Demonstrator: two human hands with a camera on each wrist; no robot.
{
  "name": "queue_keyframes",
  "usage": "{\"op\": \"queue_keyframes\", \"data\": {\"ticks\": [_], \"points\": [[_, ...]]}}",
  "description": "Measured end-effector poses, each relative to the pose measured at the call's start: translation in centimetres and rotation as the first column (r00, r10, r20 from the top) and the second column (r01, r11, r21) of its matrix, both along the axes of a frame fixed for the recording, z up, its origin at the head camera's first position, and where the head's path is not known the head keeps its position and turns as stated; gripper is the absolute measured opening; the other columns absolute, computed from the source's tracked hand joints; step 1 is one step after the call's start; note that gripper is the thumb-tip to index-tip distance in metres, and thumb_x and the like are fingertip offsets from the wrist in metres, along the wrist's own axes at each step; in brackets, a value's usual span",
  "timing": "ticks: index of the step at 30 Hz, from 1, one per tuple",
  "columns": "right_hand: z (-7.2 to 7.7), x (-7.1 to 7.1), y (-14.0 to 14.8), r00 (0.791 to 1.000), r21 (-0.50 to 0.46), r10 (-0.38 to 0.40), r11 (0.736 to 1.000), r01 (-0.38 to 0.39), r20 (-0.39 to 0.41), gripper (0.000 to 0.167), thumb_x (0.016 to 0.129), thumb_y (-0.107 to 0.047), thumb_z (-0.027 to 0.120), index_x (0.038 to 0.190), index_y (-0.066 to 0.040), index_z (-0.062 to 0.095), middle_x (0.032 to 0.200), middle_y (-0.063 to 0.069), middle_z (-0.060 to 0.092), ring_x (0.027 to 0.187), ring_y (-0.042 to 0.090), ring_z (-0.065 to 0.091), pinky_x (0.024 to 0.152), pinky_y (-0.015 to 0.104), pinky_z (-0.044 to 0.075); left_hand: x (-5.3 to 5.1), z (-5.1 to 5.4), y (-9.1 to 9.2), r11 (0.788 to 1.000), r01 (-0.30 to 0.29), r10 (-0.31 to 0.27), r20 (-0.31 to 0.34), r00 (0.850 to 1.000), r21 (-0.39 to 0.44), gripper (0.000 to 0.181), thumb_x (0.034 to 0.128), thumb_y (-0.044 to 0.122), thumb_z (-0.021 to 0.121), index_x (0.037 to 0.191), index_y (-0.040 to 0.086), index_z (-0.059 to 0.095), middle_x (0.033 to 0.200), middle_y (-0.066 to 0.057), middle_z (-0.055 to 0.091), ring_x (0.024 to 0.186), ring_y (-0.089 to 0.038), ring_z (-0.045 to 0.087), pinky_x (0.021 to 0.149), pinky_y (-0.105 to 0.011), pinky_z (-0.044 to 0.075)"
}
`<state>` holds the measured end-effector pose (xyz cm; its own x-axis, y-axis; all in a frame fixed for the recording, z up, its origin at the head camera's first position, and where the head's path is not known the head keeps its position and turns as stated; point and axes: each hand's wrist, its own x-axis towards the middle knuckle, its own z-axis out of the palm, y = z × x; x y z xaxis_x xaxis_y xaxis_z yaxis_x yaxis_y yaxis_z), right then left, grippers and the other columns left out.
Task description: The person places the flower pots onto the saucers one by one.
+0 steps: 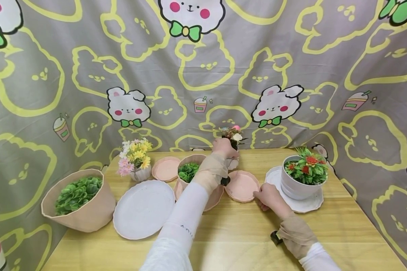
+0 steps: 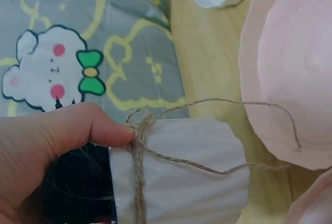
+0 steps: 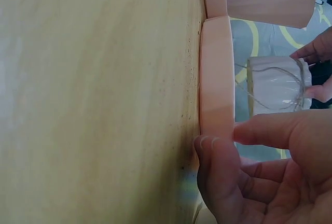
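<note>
A leafy planter (image 1: 88, 210) overlaps the table's (image 1: 237, 241) left edge; wood shows along the front. Near the back edge, the left hand (image 1: 224, 148) grips a white flower pot (image 2: 202, 195) (twine-tied) by its rim. Rightward, the right hand (image 1: 270, 197) — nearly closed — pinches a pink saucer (image 1: 241, 185).

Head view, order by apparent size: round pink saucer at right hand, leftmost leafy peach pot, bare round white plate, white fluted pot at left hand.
1. Leafy peach pot
2. Round white plate
3. Round pink saucer
4. White fluted pot, visible part only; left hand hides some.
</note>
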<state>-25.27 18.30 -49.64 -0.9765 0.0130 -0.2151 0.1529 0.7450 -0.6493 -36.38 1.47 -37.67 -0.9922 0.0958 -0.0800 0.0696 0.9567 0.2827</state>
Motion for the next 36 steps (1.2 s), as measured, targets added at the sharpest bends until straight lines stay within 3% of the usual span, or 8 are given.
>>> {"op": "queue_keyframes", "data": {"ticks": [5, 11, 18, 22, 27, 36], "points": [[-0.1, -0.1, 0.0, 1.0, -0.004, -0.002, 1.0, 0.002, -0.004, 0.029, 0.089, -0.015, 0.058, 0.064, -0.002, 0.059, 0.049, 0.003, 0.057, 0.037, 0.009, 0.053, 0.04, 0.026, 0.051, 0.8, 0.4, 0.3, 0.996, 0.072, -0.075, -0.057, 0.996, -0.043, 0.031, 0.0812, 0.042, 0.069, 0.091, 0.013, 0.068, 0.109, -0.01, 0.063, 0.1, -0.027, 0.053, 0.086, -0.034, 0.044], [-0.1, -0.1, 0.1, 1.0, -0.013, 0.008, 1.0, -0.008, 0.001, 0.029, 0.09, -0.016, 0.058, 0.064, -0.002, 0.059, 0.05, 0.003, 0.057, 0.037, 0.01, 0.053, 0.041, 0.026, 0.051, 1.5, 0.7, 1.0, 0.989, 0.144, -0.147, -0.073, 0.986, -0.043, 0.029, 0.0804, 0.043, 0.071, 0.078, 0.014, 0.066, 0.101, -0.007, 0.065, 0.099, -0.025, 0.054, 0.087, -0.034, 0.044], [-0.1, -0.1, 0.2, 1.0, -0.007, 0.005, 1.0, -0.005, 0.0, 0.029, 0.089, -0.016, 0.059, 0.064, -0.002, 0.059, 0.05, 0.003, 0.057, 0.039, 0.011, 0.054, 0.041, 0.026, 0.052, 2.7, 1.1, 1.7, 0.98, 0.194, -0.198, -0.082, 0.977, -0.052, 0.034, 0.0807, 0.048, 0.071, 0.082, 0.014, 0.068, 0.107, -0.006, 0.067, 0.11, -0.026, 0.055, 0.097, -0.035, 0.045], [-0.1, -0.1, 0.2, 1.0, -0.004, 0.011, 1.0, -0.011, -0.006, 0.029, 0.089, -0.017, 0.059, 0.064, -0.002, 0.059, 0.049, 0.002, 0.057, 0.038, 0.01, 0.054, 0.04, 0.026, 0.051, 3.4, 1.2, 2.1, 0.979, 0.203, -0.205, -0.083, 0.975, -0.031, 0.038, 0.0787, 0.048, 0.074, 0.087, 0.012, 0.067, 0.108, -0.008, 0.064, 0.108, -0.024, 0.053, 0.094, -0.033, 0.045], [0.0, 0.0, 0.2, 1.0, 0.004, 0.015, 1.0, -0.014, -0.016, 0.031, 0.089, -0.017, 0.059, 0.062, -0.002, 0.06, 0.048, 0.002, 0.056, 0.036, 0.009, 0.053, 0.04, 0.026, 0.051, 4.4, 1.1, 2.4, 0.973, 0.231, -0.229, -0.074, 0.971, 0.017, 0.037, 0.0759, 0.047, 0.077, 0.08, 0.012, 0.065, 0.104, -0.008, 0.062, 0.102, -0.023, 0.05, 0.088, -0.031, 0.045], [-0.1, 0.1, 0.2, 0.999, -0.004, 0.019, 1.0, -0.02, -0.039, 0.029, 0.087, -0.014, 0.056, 0.06, -0.003, 0.059, 0.046, 0.001, 0.056, 0.034, 0.008, 0.051, 0.039, 0.026, 0.051, 5.8, 0.5, 2.5, 0.963, 0.257, -0.252, -0.064, 0.966, 0.081, 0.036, 0.074, 0.042, 0.08, 0.074, 0.011, 0.064, 0.108, -0.01, 0.062, 0.108, -0.027, 0.052, 0.091, -0.033, 0.047]]}}
